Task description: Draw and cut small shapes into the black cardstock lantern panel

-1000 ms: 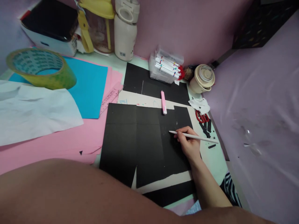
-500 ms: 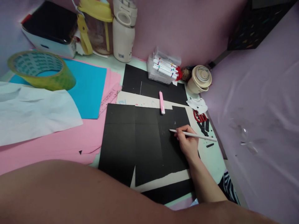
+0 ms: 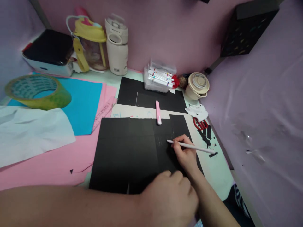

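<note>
My right hand (image 3: 185, 154) is closed around a slim white pencil (image 3: 195, 147), its tip at the black paper (image 3: 127, 151). Faint light marks show on the sheet just left of the tip. Large in the foreground, my left hand (image 3: 169, 198) is slightly blurred and its knuckles are bent. Its fingers curl down over the paper's near part beside my right forearm; the fingertips and anything in them are hidden. A pink utility knife (image 3: 158, 112) lies across the upper edge of the black paper.
Behind lie another black sheet (image 3: 129, 91) and a box of white markers (image 3: 158, 77). At right are a beige lidded cup (image 3: 197, 85), red-handled scissors (image 3: 200, 123) and black scraps. Pink paper (image 3: 80, 157), blue paper (image 3: 81, 107) and a tape roll (image 3: 50, 99) sit left.
My left hand has come into view over the near part of the paper. The camera view has shifted. My right hand still holds the pencil at the black paper, and the marks look clearer.
</note>
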A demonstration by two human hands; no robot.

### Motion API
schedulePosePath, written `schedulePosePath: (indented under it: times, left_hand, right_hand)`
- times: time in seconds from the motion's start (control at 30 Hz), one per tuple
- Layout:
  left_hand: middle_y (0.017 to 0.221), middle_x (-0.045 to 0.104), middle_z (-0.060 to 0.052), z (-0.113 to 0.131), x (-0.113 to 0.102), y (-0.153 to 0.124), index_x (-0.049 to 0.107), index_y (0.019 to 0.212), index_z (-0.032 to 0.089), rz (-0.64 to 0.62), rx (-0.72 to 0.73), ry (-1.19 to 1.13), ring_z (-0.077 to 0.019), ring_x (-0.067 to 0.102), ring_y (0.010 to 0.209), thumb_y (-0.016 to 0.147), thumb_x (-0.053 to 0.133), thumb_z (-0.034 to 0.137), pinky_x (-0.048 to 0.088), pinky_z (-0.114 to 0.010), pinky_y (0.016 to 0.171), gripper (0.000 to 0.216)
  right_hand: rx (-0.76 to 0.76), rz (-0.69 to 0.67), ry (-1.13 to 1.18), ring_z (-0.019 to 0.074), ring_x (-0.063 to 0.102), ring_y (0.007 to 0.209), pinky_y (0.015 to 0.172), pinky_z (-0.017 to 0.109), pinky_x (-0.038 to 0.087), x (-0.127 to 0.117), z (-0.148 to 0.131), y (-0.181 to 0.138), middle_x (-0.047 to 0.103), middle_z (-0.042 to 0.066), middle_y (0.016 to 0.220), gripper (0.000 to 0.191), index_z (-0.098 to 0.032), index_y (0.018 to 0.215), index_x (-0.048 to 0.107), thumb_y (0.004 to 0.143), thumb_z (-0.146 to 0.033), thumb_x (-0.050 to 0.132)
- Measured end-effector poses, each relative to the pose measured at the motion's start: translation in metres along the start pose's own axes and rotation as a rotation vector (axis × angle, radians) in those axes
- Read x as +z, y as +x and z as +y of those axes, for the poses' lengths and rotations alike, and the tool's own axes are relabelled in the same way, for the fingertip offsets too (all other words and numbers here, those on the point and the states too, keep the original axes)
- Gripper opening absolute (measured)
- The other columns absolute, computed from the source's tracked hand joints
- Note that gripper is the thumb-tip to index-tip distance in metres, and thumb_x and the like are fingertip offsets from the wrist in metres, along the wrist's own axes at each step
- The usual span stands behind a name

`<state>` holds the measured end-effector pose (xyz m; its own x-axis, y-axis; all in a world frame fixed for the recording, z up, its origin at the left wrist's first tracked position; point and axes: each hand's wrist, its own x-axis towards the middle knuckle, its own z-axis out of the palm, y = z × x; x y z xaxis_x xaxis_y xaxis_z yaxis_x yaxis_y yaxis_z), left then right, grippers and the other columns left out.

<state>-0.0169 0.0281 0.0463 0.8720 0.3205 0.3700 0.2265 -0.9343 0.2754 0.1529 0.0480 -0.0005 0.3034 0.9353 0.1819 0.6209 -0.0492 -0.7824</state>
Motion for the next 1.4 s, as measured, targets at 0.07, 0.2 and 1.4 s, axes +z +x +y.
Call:
schedulePosePath:
  times: [0.07,0.2,1.4]
  left_hand:
    - [0.087,0.065,-0.005,-0.019,0.01,-0.006,0.062,0.097,0.013,-0.043,0.011,0.049,-0.0197,0.059,0.079,0.087,0.06,0.033,0.045,-0.033,0.07,0.023]
    - [0.132,0.058,-0.015,-0.04,0.027,-0.022,0.057,0.122,0.009,-0.098,0.04,0.087,-0.028,0.049,0.124,0.09,0.051,0.059,0.03,-0.041,0.106,0.06]
    - [0.134,0.059,-0.006,-0.047,0.024,-0.02,0.06,0.125,0.016,-0.195,0.061,0.063,-0.0219,0.05,0.125,0.1,0.035,0.044,0.024,-0.039,0.109,0.045]
  right_hand:
    - [-0.007,-0.016,0.013,0.0131,0.053,0.058,0.055,0.024,0.041,-0.001,-0.001,0.0,0.058,-0.003,0.063,0.015,-0.021,0.071,0.056,0.086,-0.024,0.056]
    - [0.007,-0.11,0.025,0.0135,0.056,0.061,0.057,0.025,0.043,-0.009,-0.006,0.006,0.06,-0.002,0.065,0.012,-0.021,0.074,0.055,0.086,-0.021,0.055]
    - [-0.304,-0.25,0.124,0.0123,0.063,0.063,0.058,0.024,0.051,-0.016,-0.003,0.015,0.064,0.0,0.071,0.013,-0.02,0.081,0.055,0.083,-0.008,0.057]
